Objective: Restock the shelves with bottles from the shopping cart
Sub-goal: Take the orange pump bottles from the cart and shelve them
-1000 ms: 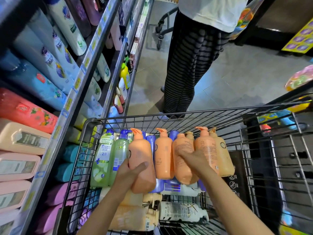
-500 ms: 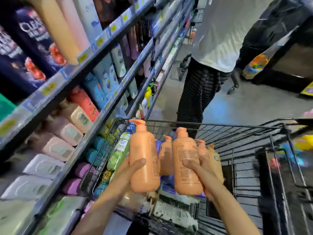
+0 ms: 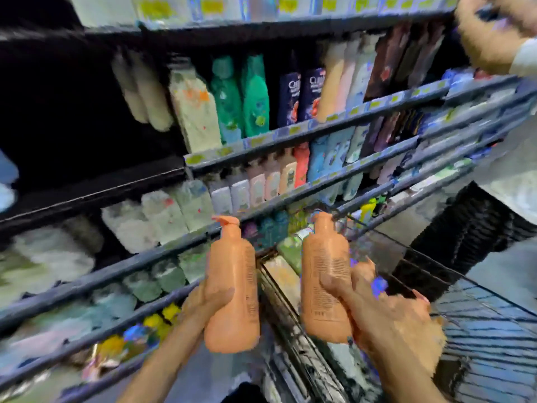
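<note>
I hold two orange pump bottles upright in front of the shelves. My left hand (image 3: 207, 305) grips the left orange bottle (image 3: 234, 289) from its left side, thumb across the front. My right hand (image 3: 386, 318) grips the right orange bottle (image 3: 325, 283) from the right, fingers wrapped over its printed back label. Both bottles are lifted above the wire shopping cart (image 3: 479, 309), whose rim runs below and to the right. The shelves (image 3: 290, 132) slant across the view, blurred by motion.
The shelf rows are packed with bottles: green ones (image 3: 252, 97), dark blue ones (image 3: 302, 94), pale pink and white ones (image 3: 255, 184). Another person's hand (image 3: 494, 33) reaches toward the top shelf at upper right, and their dark striped clothing (image 3: 465, 228) stands beside the cart.
Both hands have lifted the two orange bottles out of the cart. My view has swung left and up from the cart to face the shelves.
</note>
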